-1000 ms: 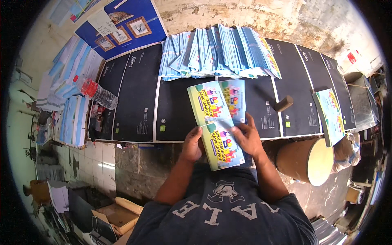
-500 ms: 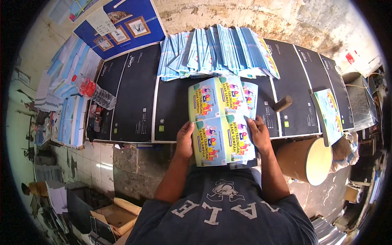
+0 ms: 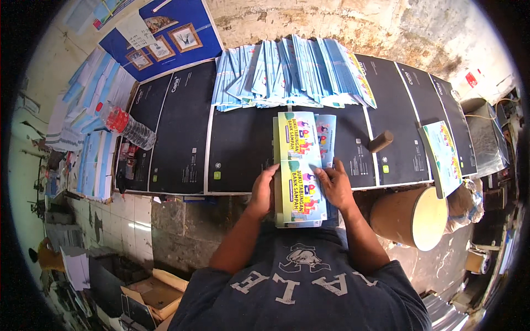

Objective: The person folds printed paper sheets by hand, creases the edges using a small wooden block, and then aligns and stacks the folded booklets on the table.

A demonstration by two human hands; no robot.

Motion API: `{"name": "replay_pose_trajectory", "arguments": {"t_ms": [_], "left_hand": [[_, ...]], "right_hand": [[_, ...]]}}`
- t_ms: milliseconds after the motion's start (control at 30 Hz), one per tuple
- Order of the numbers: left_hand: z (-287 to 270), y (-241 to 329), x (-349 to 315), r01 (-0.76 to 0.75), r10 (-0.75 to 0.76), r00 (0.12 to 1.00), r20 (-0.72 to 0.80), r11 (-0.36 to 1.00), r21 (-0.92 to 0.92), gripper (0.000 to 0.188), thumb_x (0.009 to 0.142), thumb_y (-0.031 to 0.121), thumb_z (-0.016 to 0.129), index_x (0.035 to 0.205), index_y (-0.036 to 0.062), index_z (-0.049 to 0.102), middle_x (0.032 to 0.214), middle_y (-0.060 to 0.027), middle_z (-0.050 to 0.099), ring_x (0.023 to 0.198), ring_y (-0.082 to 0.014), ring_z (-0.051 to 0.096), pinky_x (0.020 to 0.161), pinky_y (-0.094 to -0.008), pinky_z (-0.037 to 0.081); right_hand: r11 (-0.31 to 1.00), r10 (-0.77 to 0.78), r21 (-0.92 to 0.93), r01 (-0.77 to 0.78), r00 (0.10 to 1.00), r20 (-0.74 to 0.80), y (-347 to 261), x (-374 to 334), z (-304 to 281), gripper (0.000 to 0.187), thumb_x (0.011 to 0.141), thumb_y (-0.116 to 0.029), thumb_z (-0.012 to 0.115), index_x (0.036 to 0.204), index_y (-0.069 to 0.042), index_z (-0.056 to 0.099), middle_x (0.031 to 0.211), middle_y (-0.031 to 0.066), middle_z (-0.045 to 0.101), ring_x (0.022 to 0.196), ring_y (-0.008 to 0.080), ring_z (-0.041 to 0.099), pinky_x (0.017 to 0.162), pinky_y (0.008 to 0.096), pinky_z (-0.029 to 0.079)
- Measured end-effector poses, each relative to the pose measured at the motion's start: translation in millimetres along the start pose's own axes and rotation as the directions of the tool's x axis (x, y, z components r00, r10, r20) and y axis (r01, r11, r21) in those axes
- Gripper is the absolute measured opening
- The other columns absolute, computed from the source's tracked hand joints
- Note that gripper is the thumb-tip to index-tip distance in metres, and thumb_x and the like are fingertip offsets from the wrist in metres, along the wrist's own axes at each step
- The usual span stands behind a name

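In front of my chest stands a folded printed booklet point(image 3: 301, 187), yellow-green and blue with cartoon figures on its cover. My left hand point(image 3: 264, 190) is closed along its left edge, thumb upward. On the opposite side my right hand point(image 3: 335, 185) grips it, with the thumb lying on the front cover. Another bluish printed cover point(image 3: 326, 135) shows behind its right edge. Beyond my hands, a long row of similar folded booklets point(image 3: 287, 71) leans together on the black-covered table point(image 3: 243, 143).
A short wooden stick point(image 3: 381, 141) lies right of my hands. Farther right is a separate pile of booklets point(image 3: 441, 154). A water bottle with a red label point(image 3: 130, 127) lies at the left, beside stacked papers point(image 3: 96, 160). A round drum point(image 3: 411, 218) stands below the table's right edge.
The wide four-panel sheet now shows only a narrow two-panel face, folded in half lengthwise. My hands have come closer together, the left one moving right. The row of booklets stays put.
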State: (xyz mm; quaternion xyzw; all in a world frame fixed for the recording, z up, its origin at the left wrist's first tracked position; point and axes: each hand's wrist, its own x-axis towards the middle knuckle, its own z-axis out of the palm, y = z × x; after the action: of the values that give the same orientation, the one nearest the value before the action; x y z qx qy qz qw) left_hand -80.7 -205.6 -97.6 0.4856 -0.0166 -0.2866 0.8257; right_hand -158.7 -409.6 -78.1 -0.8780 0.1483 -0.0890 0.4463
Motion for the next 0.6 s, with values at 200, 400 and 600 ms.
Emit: {"name": "replay_pose_trajectory", "arguments": {"t_ms": [200,400,600], "left_hand": [[1,-7,6,0.024,-0.014,0.999,-0.035,0.955,0.294,0.029,0.1,0.023,0.061,0.108,-0.0037,0.069,0.093,-0.0052,0.072,0.081,-0.0058,0.063,0.072,-0.0242,0.051],[-23,1,-1,-0.023,0.062,0.976,-0.21,0.983,0.18,0.029,0.097,0.025,0.067,0.1,-0.0034,0.07,0.088,-0.0043,0.071,0.076,-0.0065,0.062,0.068,-0.024,0.05],[-4,-21,4,-0.043,0.077,0.986,-0.147,0.975,0.217,0.029,0.098,0.025,0.066,0.103,-0.0036,0.07,0.09,-0.0021,0.07,0.078,-0.0056,0.061,0.07,-0.0238,0.049]], "right_hand": [[0.998,-0.059,-0.038,0.057,0.997,-0.049,11,-3,5,0.043,0.092,-0.041,0.069,0.093,0.002,0.072,0.119,0.0312,0.054,0.108,0.0458,0.058,0.091,0.0452,0.048],[1.0,0.023,-0.004,-0.023,0.995,-0.099,24,5,-25,0.031,0.092,-0.028,0.068,0.093,0.002,0.073,0.106,0.0234,0.062,0.093,0.0387,0.06,0.085,0.0436,0.049],[0.994,0.026,0.109,-0.029,0.999,0.032,8,1,-1,0.05,0.093,-0.045,0.065,0.097,0.005,0.068,0.117,0.033,0.053,0.104,0.0482,0.059,0.091,0.0476,0.048]]}}
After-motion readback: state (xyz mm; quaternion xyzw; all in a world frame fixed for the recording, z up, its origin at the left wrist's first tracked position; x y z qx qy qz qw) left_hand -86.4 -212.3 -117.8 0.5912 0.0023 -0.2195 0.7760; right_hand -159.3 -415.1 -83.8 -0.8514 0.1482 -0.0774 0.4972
